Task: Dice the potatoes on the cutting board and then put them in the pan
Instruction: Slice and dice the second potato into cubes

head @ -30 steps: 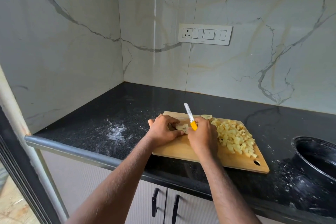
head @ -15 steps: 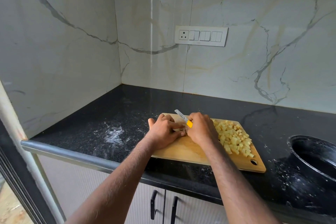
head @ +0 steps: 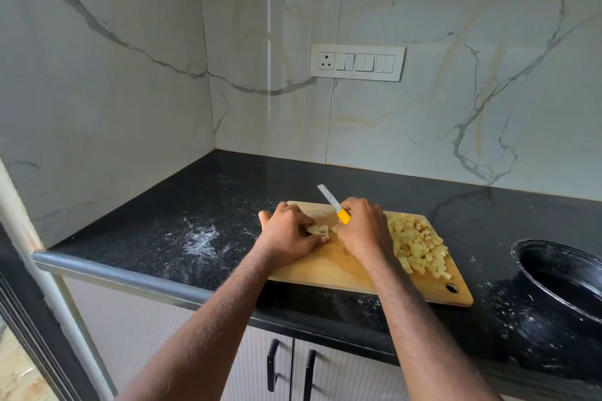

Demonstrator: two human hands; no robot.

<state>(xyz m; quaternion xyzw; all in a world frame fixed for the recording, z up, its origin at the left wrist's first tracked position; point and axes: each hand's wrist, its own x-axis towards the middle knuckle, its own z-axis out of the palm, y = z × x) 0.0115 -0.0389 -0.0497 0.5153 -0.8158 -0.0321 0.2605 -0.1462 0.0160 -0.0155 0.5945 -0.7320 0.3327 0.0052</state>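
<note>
A wooden cutting board (head: 329, 267) lies on the black counter. On its left part my left hand (head: 288, 233) holds down a small piece of potato (head: 317, 229) with curled fingers. My right hand (head: 363, 229) grips a knife (head: 335, 205) by its yellow handle, the blade pointing up and away to the left, above the piece. A few cut bits lie between my hands. A heap of diced potato (head: 418, 246) covers the board's right side. The black pan (head: 563, 273) stands on the counter to the right of the board.
The black counter (head: 182, 215) has white smears left of the board and around the pan. Marble walls close the back and left. A switch panel (head: 356, 62) is on the back wall. Cabinet doors with black handles (head: 272, 365) are below the counter edge.
The knife blade dipped low toward the potato piece half a second ago and has now risen again, pointing up and left. My left hand stays on the piece.
</note>
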